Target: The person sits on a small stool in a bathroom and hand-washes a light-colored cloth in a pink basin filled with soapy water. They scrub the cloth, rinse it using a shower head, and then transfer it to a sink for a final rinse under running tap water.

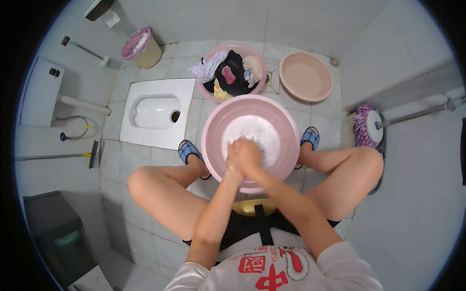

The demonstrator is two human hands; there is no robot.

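A pink plastic basin (287, 120) holding white, foamy water (267, 132) stands on the floor between the knees. Over its near half, my left hand (235, 162) and my right hand (249, 156) are pressed together, with wet skin and some suds at the wrist. Whether anything lies between the palms is hidden. Just beyond stands a second pink basin (263, 60) with dark cloth (236, 60), a white cloth (211, 65), a beige cloth (252, 65), a yellow cloth (220, 91) and a red-pink piece (228, 75) on top.
A pale pink basin (305, 76) stands at the back right. To the left are a squat toilet (156, 85), a lined waste bin (149, 56), a toilet brush (105, 61) and a floor brush (93, 154). A mop (364, 125) in its bucket stands beside the right knee.
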